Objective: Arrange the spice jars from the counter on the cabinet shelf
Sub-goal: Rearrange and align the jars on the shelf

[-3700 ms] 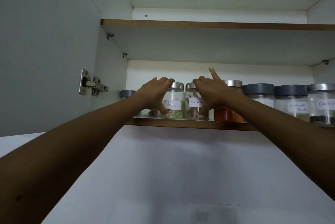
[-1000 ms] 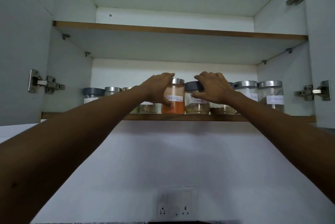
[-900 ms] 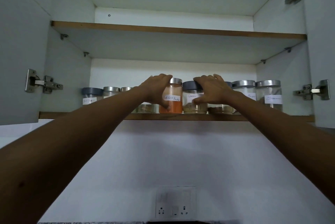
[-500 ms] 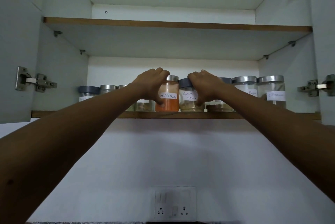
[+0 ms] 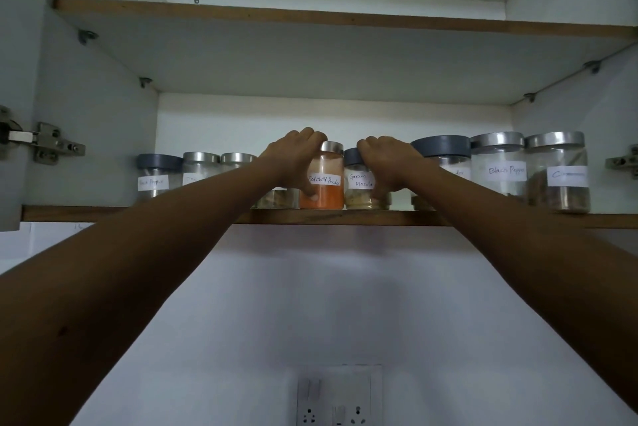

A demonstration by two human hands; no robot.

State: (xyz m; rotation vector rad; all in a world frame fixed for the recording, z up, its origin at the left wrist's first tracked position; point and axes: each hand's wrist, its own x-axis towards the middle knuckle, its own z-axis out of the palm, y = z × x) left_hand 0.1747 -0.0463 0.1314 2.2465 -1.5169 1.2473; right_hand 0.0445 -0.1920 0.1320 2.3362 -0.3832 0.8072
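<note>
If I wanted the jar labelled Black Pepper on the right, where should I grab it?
Probably grip the clear glass Black Pepper jar around its upper body, just under the steel lid, coming straight from the front: it stands upright at the shelf edge, with neighbours close on both sides.

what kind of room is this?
Most likely a home kitchen: an open wall cabinet with a wooden shelf of hand-labelled spice jars, such as Red Chilli Powder, and a wall socket below.

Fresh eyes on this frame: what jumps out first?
Two bare arms reach up to the lower cabinet shelf. The left hand grips the orange Red Chilli Powder jar mid-row, while the right hand holds the Garam Masala jar beside it. Labelled jars line both sides, Black Pepper jar to the right.
</note>
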